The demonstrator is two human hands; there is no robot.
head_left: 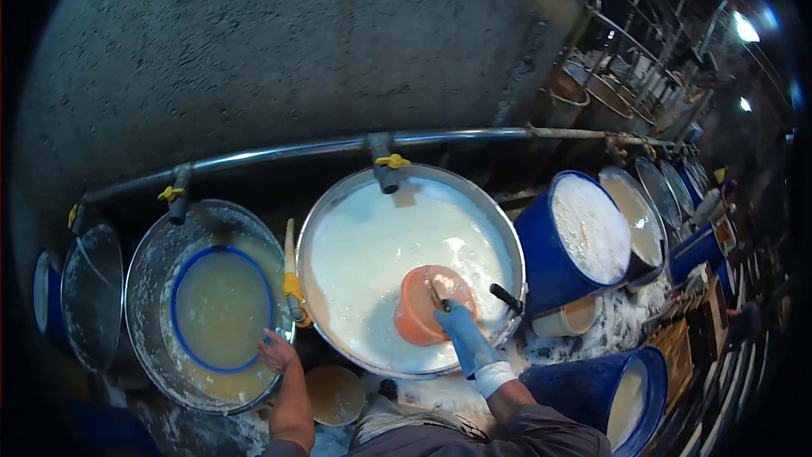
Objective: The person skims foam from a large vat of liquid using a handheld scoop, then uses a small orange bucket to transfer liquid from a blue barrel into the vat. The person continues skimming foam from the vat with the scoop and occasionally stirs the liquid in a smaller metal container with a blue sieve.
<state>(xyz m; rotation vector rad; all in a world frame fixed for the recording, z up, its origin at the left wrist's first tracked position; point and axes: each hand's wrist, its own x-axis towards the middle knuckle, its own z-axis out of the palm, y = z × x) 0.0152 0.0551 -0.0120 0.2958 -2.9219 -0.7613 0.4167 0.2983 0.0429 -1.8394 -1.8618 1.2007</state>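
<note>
My right hand [458,322], in a blue glove with a white cuff, is closed on the handle of an orange bucket [411,322]. The bucket sits in the white liquid [364,262] of a large metal vat [309,228], with brownish liquid inside it. To the left, my bare left hand [276,352] is at the right side of a second metal vat [135,288], fingers apart and close to a blue ring-shaped rim [174,322]. Cloudy yellowish liquid [222,309] fills that ring.
A metal pipe [296,150] with yellow-handled taps [392,161] runs behind the vats. A yellow-handled tool [292,283] stands between them. Blue barrels [534,233] and another blue barrel [575,381] are on the right. A small tub [335,395] stands near my legs.
</note>
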